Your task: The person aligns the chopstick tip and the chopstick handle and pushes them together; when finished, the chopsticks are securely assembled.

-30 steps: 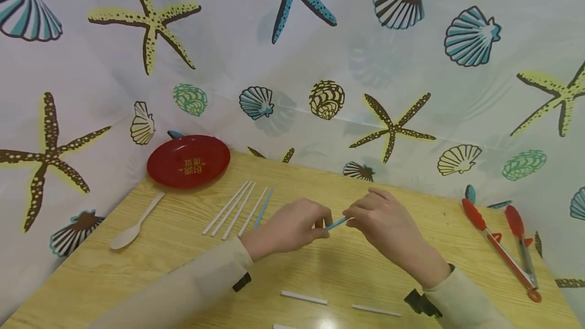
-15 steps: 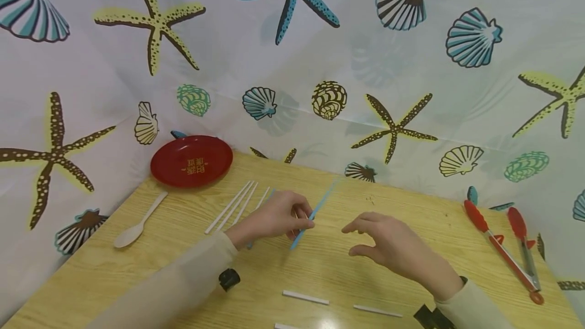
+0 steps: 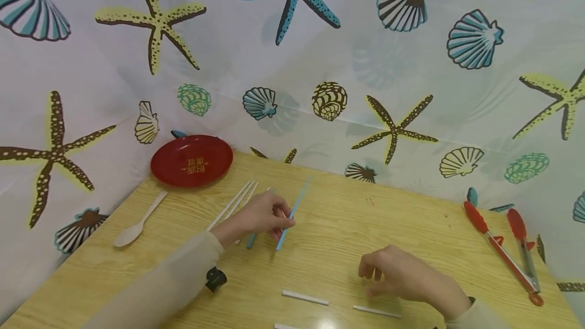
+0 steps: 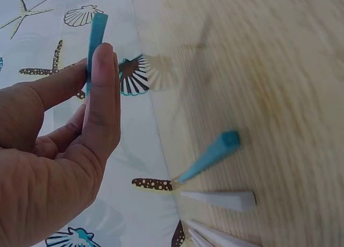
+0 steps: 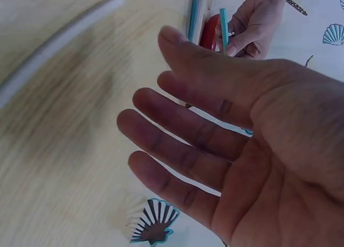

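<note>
My left hand (image 3: pixel 260 216) pinches a blue chopstick (image 3: pixel 299 198) between thumb and fingers, tilted over the table. In the left wrist view the square thick end of this chopstick (image 4: pixel 97 30) rises past the fingertips. Below the hand lies a second blue chopstick (image 4: pixel 212 154), beside several white chopsticks (image 3: pixel 230 205) in a slanted row, partly hidden by the hand. My right hand (image 3: pixel 404 277) holds nothing and hovers with loosely bent fingers over the front right. Nearest to it is a white stick (image 3: pixel 377 311) on the table, also seen in the right wrist view.
Two more white sticks, one a short white stick (image 3: pixel 304 297), lie at the table's front. A red oval plate (image 3: pixel 215 171) and a pale spoon (image 3: pixel 130 235) are at the left. Red-tipped tongs (image 3: pixel 505 255) lie at the right. A shell-patterned curtain (image 3: pixel 292 65) stands behind the table.
My right hand has let go of the blue chopstick and moved down toward the front right. My left hand has carried that chopstick left, toward the row of chopsticks.
</note>
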Demonstrator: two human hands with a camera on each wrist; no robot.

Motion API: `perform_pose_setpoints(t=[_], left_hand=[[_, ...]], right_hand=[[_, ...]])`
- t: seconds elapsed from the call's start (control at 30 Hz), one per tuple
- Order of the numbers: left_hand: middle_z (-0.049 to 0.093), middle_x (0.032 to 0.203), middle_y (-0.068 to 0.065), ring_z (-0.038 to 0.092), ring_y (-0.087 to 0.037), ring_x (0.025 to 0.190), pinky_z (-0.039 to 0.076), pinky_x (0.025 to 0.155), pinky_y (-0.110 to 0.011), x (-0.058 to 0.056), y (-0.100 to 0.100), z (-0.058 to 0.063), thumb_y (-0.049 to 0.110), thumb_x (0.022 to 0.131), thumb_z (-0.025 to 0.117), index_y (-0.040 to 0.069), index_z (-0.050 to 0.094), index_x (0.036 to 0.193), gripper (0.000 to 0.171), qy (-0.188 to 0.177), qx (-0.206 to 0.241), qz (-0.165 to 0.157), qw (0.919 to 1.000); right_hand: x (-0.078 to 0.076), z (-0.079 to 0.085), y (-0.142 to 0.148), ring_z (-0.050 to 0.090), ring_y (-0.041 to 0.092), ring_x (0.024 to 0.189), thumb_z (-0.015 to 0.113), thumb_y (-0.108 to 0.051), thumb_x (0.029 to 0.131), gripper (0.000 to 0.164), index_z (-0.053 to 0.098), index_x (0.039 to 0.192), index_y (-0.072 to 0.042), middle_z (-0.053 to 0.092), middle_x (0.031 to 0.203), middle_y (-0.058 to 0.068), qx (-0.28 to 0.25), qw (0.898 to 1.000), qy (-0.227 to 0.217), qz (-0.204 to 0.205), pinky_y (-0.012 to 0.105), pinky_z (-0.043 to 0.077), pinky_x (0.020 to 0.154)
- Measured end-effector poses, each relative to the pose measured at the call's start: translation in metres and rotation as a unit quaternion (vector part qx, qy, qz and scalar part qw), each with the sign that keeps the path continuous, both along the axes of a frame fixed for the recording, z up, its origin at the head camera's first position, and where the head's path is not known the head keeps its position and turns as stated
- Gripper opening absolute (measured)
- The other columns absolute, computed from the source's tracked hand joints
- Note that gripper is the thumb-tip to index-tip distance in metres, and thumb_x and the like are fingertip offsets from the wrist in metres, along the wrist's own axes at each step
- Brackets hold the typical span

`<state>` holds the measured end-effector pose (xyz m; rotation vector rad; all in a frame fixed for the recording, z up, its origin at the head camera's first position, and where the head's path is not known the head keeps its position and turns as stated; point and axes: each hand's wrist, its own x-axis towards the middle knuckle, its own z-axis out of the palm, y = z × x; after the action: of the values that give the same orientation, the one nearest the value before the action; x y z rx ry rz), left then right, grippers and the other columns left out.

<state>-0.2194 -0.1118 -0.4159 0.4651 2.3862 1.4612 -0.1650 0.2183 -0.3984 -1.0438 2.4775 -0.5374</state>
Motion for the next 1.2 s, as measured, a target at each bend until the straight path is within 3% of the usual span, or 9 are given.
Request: perform_pose_setpoints(t=[0.3,0.63,0.83,1.2], left_hand=[[0.067,0.067,-0.006,0.068,-0.025,0.055,0.058,0.059,-0.036,0.0,-0.013,-0.001,0.008,0.088,0.076,-0.001,0.067,0.095,0.014,0.006,-0.079,0.024,0.9966],[0.063,0.053,-0.001,0.065,-0.017,0.048,0.056,0.057,-0.027,-0.004,-0.015,-0.012,0.005,0.086,0.077,0.003,0.07,0.08,0.01,0.033,-0.175,0.033,0.9834],[0.064,0.059,-0.004,0.066,-0.016,0.049,0.056,0.058,-0.026,-0.007,-0.012,-0.011,0.001,0.084,0.077,0.0,0.068,0.08,0.01,0.019,-0.193,0.036,0.9804],[0.064,0.063,-0.007,0.065,-0.017,0.048,0.057,0.058,-0.027,-0.01,-0.011,-0.012,-0.004,0.081,0.077,-0.003,0.066,0.078,0.012,0.035,-0.204,0.045,0.9773]], right_hand=[[0.007,-0.013,0.002,0.052,0.001,0.067,0.085,-0.013,0.073,0.026,0.061,0.081,-0.021,0.055,0.075,-0.015,0.029,1.0,-0.006,0.007,0.022,0.046,0.061],[0.01,-0.017,0.001,0.048,0.0,0.066,0.088,-0.015,0.071,0.03,0.06,0.08,-0.021,0.053,0.073,-0.015,0.038,0.999,0.006,0.007,0.021,0.045,0.059],[0.011,-0.021,-0.001,0.046,-0.001,0.064,0.089,-0.014,0.068,0.033,0.059,0.078,-0.02,0.051,0.071,-0.016,0.03,0.999,0.032,0.029,0.019,0.043,0.058],[0.014,-0.019,0.0,0.048,-0.002,0.063,0.088,-0.013,0.072,0.027,0.062,0.074,-0.021,0.052,0.069,-0.018,0.035,0.999,0.018,0.019,0.019,0.045,0.057]])
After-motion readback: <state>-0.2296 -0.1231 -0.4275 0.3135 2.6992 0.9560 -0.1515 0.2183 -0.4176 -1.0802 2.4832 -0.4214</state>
